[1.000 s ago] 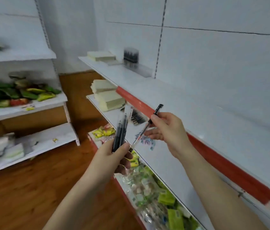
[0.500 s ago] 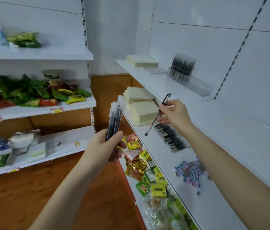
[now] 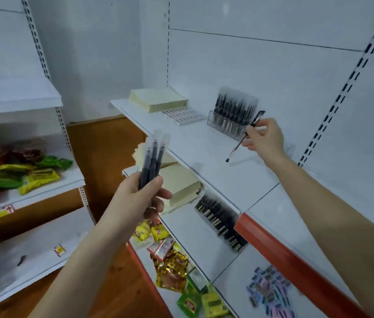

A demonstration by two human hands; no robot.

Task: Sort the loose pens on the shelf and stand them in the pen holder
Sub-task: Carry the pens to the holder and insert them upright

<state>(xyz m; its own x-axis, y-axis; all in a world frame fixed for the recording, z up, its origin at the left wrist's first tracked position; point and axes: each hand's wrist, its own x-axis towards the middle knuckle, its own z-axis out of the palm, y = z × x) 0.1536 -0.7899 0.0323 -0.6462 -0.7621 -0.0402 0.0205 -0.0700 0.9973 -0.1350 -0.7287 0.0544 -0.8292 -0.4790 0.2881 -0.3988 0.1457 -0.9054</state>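
My left hand [image 3: 139, 196] grips a bundle of three dark pens [image 3: 152, 160] with clear caps, held upright in front of the shelf edge. My right hand [image 3: 265, 140] reaches over the upper white shelf [image 3: 204, 152] and pinches a single black-capped pen [image 3: 242, 140], slanted with its tip down to the left. Just behind that hand stands the clear pen holder [image 3: 229, 121], filled with a row of upright dark pens [image 3: 235, 106]. The holder's right end is hidden by my right hand.
A stack of pale yellow pads [image 3: 157, 99] and a flat white tray [image 3: 182, 115] lie left of the holder. The lower shelf carries more pads [image 3: 177, 184], a row of dark pens [image 3: 220, 221] and stickers [image 3: 270, 292]. Snack packets [image 3: 170, 262] sit below, and another shelving unit [image 3: 20, 180] stands left.
My right hand has carried the single pen up and right, from near the lower shelf to beside the pen holder. My left hand kept its bundle, and my view has swung toward the holder.
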